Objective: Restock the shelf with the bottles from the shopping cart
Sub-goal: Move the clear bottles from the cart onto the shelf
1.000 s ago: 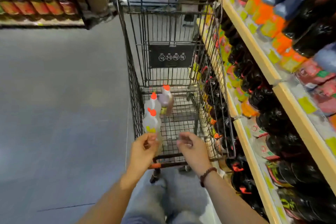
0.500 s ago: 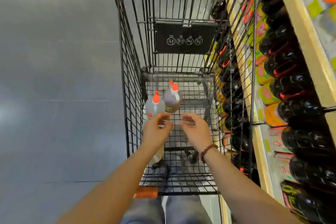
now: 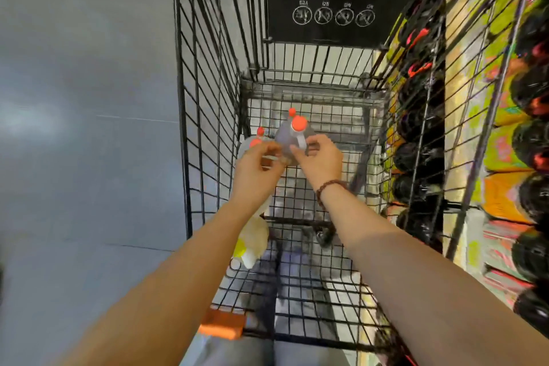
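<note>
**A:** Grips first: what are they doing?

**B:** Both are down inside the shopping cart (image 3: 208, 98), close together near its left wall. The right grip (image 3: 319, 157) is clasped on the dark bottle (image 3: 283, 137). Its thumb and fingers curl round the white handle just below the orange cap (image 3: 298, 123). A beaded bracelet (image 3: 328, 187) sits on that wrist.

**A:** And the other?

**B:** The left grip (image 3: 258, 163) is just beside the right one, fingers curled against the pale bottle (image 3: 244, 151). Something white shows between thumb and forefinger, but I cannot tell whether it truly holds the bottle.

**A:** Where do the bottles stand?

**B:** The dark and pale ones are upright side by side on the cart's wire floor, toward its far end. Two more orange caps (image 3: 292, 111) peek out just behind them. A yellow-labelled bottle (image 3: 252, 241) sits nearer, partly hidden under the left forearm. I cannot tell whether it is upright or tipped.

**A:** The shelf?

**B:** The shelf (image 3: 463, 134) runs along the cart's right side. It is packed with black bottles (image 3: 531, 92) seen through the wire. Grey floor (image 3: 74, 157) lies to the cart's left.
</note>
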A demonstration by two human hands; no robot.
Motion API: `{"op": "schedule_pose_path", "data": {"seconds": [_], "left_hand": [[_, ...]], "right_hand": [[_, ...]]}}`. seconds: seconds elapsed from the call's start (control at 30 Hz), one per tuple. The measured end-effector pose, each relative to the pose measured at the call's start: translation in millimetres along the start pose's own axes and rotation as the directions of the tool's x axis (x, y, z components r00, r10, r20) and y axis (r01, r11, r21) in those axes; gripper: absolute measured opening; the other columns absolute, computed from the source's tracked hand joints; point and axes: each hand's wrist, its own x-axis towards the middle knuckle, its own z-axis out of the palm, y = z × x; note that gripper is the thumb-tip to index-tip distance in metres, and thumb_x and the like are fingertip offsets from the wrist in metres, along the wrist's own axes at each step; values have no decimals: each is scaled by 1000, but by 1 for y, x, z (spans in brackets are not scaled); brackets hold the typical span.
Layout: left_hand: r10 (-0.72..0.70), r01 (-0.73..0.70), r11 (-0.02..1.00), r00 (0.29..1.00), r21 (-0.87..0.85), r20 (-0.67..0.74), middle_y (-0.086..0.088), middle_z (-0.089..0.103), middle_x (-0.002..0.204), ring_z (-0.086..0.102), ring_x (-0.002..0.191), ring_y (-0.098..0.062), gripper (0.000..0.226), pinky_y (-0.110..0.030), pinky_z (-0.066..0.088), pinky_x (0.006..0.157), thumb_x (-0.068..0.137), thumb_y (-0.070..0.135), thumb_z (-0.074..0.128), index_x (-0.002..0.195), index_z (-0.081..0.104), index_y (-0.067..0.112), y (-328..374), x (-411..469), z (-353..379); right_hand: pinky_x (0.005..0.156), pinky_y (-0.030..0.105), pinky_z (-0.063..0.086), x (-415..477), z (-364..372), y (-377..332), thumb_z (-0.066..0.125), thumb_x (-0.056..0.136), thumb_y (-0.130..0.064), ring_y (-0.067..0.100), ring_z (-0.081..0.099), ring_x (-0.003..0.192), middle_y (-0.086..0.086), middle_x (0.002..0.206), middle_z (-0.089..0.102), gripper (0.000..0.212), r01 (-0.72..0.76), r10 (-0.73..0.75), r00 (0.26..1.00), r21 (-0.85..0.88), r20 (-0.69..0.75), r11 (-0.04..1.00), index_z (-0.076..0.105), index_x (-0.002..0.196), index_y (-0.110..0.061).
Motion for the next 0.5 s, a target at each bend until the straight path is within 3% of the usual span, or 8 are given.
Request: {"op": "schedule_pose_path", "data": {"seconds": [0.13,0.3,0.4,0.5], "left_hand": [[28,-29,999,999,-13,-24,7,60,95,65,90,-20,22,-38,55,83,86,9,61,108,64,11,-4,1,3],[20,-20,999,1000,-34,-3,0,63,100,61,85,-11,24,-19,51,79,88,5,58,110,63,11,-5,-7,-1],[28,-28,999,1000,-26,-6,7,62,94,58,78,1,19,-5,45,66,89,7,59,105,65,15,-4,-12,-11],[23,-23,997,1000,-71,-8,8,62,91,57,70,2,16,-8,41,48,89,9,60,103,66,15,3,-19,-20]], "right_hand": [[65,27,44,8,7,3,69,81,-24,15,54,70,-8,71,54,15,42,-43,999,-33,-16,999,55,81,-18],[65,25,32,5,1,6,62,86,-21,17,47,75,0,84,53,13,131,-136,991,-149,-20,980,61,86,-8],[63,25,27,-1,-18,3,60,87,-20,17,45,76,1,83,53,13,212,-218,976,-215,-3,953,62,85,-8],[65,31,35,-15,-44,-6,58,87,-14,23,50,78,4,80,57,11,368,-374,927,-200,6,908,62,79,-8]]}}
